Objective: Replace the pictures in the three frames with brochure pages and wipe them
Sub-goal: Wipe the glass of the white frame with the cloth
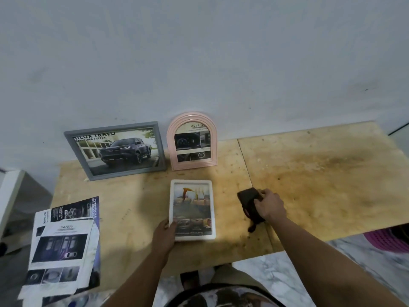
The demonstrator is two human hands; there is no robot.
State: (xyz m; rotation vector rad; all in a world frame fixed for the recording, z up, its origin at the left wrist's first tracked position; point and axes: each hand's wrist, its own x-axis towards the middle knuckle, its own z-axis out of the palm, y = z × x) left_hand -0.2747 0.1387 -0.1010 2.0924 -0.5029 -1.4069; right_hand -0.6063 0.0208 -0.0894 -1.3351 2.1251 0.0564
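Both bare arms reach forward: the left hand (166, 232) grips with thumb on top, the right hand (270, 204) curls downward, fingers closed.

Dim, flat indoor light covers the scene, brightest on the pale wall (199, 52) at twelve o'clock and falling off toward the corners. Glare washes the glass of the white frame (192, 210) at center, fading its picture. A soft shadow spreads across the plywood table (321, 173) toward eight o'clock of that frame. Wide-angle distortion bows the table edges at three and nine o'clock. Brochure pages (64, 247) at eight o'clock look smeared and soft.
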